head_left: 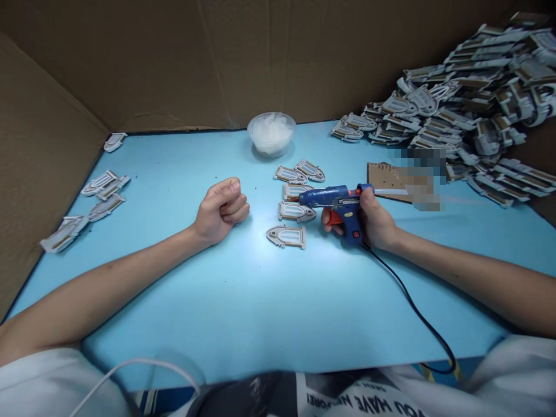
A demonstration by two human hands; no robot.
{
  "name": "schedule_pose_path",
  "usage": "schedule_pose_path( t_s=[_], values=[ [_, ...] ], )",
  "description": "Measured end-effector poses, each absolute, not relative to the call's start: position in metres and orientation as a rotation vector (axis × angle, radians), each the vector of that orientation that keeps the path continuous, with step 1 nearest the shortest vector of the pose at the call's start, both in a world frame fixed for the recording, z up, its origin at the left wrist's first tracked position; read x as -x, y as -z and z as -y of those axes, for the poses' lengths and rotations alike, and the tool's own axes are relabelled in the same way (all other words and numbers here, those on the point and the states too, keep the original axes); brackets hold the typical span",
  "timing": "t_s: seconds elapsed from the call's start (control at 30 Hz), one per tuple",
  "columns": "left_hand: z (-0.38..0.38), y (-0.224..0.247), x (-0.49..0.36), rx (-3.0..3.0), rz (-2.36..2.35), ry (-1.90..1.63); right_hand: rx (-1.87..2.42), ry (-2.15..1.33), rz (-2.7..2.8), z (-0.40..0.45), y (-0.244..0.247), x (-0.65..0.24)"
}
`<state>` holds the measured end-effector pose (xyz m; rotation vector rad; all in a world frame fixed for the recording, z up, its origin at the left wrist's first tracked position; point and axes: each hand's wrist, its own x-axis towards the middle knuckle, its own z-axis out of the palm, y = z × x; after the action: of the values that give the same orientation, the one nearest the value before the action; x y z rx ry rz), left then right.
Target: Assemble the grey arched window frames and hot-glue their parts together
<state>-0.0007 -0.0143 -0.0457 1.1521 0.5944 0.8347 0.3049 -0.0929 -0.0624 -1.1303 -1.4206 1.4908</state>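
1. A blue hot-melt glue gun (334, 200) is gripped in the right hand (376, 220). The handle is wrapped by the hand, the thumb is pressed over the rear of the barrel, and the fingers (326, 221) are curled around the front of the grip, by the orange trigger (333, 218).
2. The left hand (221, 211) is closed into a loose fist on the light-blue table (260, 324), well left of the grip. Nothing can be seen held in it.
3. The gun's long axis lies almost level across the view, with the nozzle (302, 198) pointing left. A white glue stick (391, 191) projects from the rear toward the right.
4. Just beyond the nozzle, a cluster of five flat boat-shaped pieces (296, 212) is laid out. The nozzle overlaps one piece in view, but whether they touch cannot be told. No glue can be made out on the nozzle or the pieces.
5. A black power cord (412, 307) is led from the base of the handle toward the near right.
6. Beyond the grip, a heap of similar pieces (456, 104) is piled to the far right, and a perforated brown card (384, 182) is lying just past the glue stick.
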Motion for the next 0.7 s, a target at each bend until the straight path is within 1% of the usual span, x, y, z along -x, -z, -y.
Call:
schedule_pose_path(
  t_s=[0.07,0.2,0.3,0.5,0.63,0.7],
  values=[
    [0.016,0.048,0.0,-1.317,-0.597,-0.786,1.151,-1.495,1.416,0.093,0.061,-0.304],
    [0.026,0.046,-0.003,-1.934,-0.597,-0.532,1.149,-1.486,1.394,0.093,0.056,-0.301],
    [0.031,0.043,-0.004,-2.083,-0.529,-0.448,1.181,-1.503,1.362,0.093,0.053,-0.3],
    [0.026,0.05,0.0,-1.754,-0.677,-0.717,1.171,-1.485,1.378,0.092,0.057,-0.302],
    [0.029,0.052,-0.002,-1.914,-0.864,-0.828,1.124,-1.475,1.383,0.092,0.061,-0.303],
    [0.032,0.05,-0.003,-2.02,-0.876,-0.841,1.117,-1.473,1.398,0.092,0.062,-0.304]
  ],
)
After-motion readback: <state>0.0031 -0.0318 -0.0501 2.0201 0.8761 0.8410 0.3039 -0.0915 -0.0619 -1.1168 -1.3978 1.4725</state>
